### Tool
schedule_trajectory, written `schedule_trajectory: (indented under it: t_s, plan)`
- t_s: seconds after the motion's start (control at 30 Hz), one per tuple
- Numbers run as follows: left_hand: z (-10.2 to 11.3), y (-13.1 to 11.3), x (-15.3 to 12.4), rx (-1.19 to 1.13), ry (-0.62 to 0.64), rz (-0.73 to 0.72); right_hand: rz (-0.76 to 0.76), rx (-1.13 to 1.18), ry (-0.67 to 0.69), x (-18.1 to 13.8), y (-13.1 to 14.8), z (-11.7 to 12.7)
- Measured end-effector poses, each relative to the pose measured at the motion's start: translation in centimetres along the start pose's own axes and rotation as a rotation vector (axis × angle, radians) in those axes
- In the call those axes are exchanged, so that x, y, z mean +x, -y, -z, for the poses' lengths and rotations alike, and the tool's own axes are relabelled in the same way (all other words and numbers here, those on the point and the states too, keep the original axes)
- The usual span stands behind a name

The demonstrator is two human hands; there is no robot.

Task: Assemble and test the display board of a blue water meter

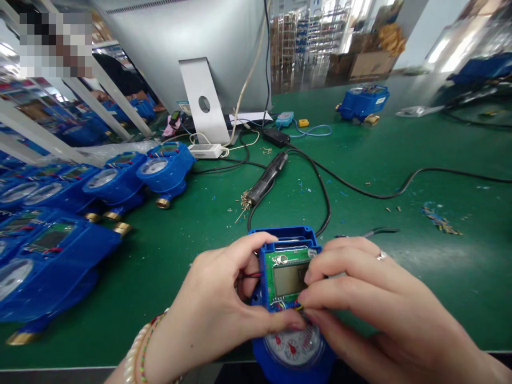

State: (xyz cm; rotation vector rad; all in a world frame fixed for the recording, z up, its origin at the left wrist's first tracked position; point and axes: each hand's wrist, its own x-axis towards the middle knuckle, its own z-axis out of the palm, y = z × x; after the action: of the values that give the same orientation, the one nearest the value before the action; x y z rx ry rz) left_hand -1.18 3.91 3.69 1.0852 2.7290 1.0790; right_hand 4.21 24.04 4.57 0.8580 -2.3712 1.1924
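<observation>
A blue water meter (293,239) lies on the green bench mat at the near edge, its housing open. Inside sits a green circuit board with a grey LCD (288,278); a round dial with red pointers (294,344) shows below it. My left hand (218,304) wraps the meter's left side, thumb pressed along the board's lower edge. My right hand (372,298), a ring on one finger, grips the right side, its fingertips on the board's right edge and on the coloured wires at the bottom corner.
Rows of blue meters (116,181) with brass fittings fill the left. An electric screwdriver (264,184) with its black cable and a heap of small screws (245,198) lie just beyond the meter. A monitor stand (204,101), adapters, and another blue meter (363,101) sit farther back.
</observation>
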Motion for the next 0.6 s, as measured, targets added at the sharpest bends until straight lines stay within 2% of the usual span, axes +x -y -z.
schedule_trajectory:
  t_s: [0.2,0.33,0.43,0.6]
  plan:
    - [0.1,-0.2,0.1,-0.038,0.015,0.023,0.116,-0.180,0.283,0.8,-0.6,1.3]
    - [0.2,-0.4,0.2,-0.008,-0.023,0.020,0.105,-0.211,0.406,0.7,-0.9,1.7]
    - [0.4,-0.4,0.2,0.011,-0.047,0.016,0.154,-0.287,0.474,0.7,-0.7,2.0]
    - [0.3,-0.3,0.2,0.013,-0.037,0.027,0.251,-0.379,0.509,2.1,-0.2,2.4]
